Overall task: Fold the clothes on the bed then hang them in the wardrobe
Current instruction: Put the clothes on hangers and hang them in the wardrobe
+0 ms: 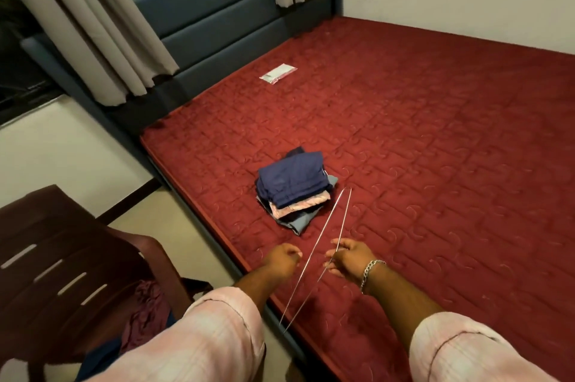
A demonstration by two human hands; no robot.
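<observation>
A stack of folded clothes (294,187), dark blue on top with pink and grey beneath, lies on the red mattress (435,148) near its left edge. A thin metal wire hanger (325,226) stretches from beside the stack back towards me, hanging over the bed's edge. My right hand (351,257), with a chain bracelet on the wrist, pinches one of its wires. My left hand (281,260) is curled just left of the other wire; whether it touches the wire I cannot tell.
A dark brown plastic chair (62,257) stands at the left with crumpled purple and blue clothes (146,310) on its seat. A small clear plastic packet (278,72) lies near the blue headboard (217,17). Grey curtains (102,23) hang at the left.
</observation>
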